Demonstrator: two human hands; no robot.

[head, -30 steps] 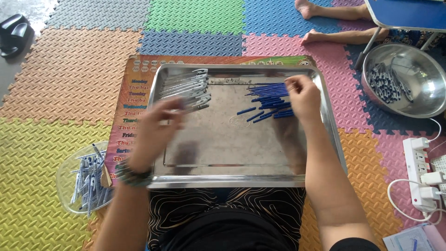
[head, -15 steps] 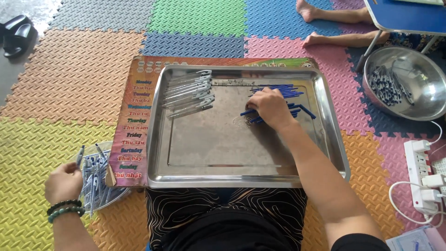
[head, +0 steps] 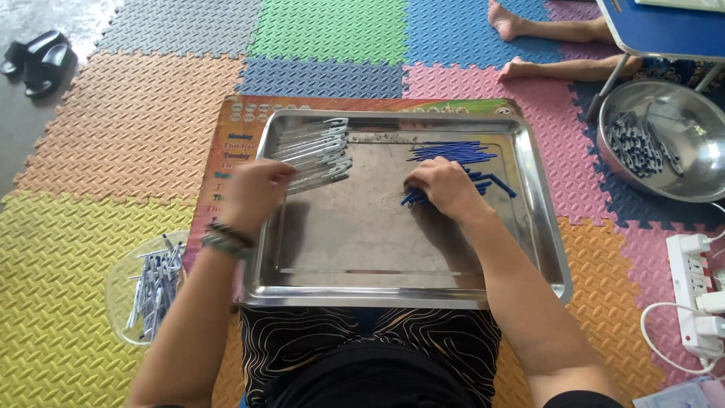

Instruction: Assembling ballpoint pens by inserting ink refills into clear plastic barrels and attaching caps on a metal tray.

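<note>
Rectangular stainless-steel tray (head: pixel 544 249) on foam floor mat. Left hand (head: pixel 253 193), grip closed on clear plastic pen barrels (head: pixel 313 151) stacked top left. Right hand (head: pixel 445 189), fingers curled on loose blue pen refills (head: pixel 453 155), pinning them for picking. Clear bowl of pens (head: pixel 151 283) lies left.

I see a row of silvery-grey pen barrels (head: pixel 313 151) lying side by side, slightly fanned, in the upper left of the steel tray (head: pixel 411 296), near centre frame. A loose heap of thin blue refills (head: pixel 453 153) lies in the tray's upper right part, some strands trailing lower right, partly covered.
</note>
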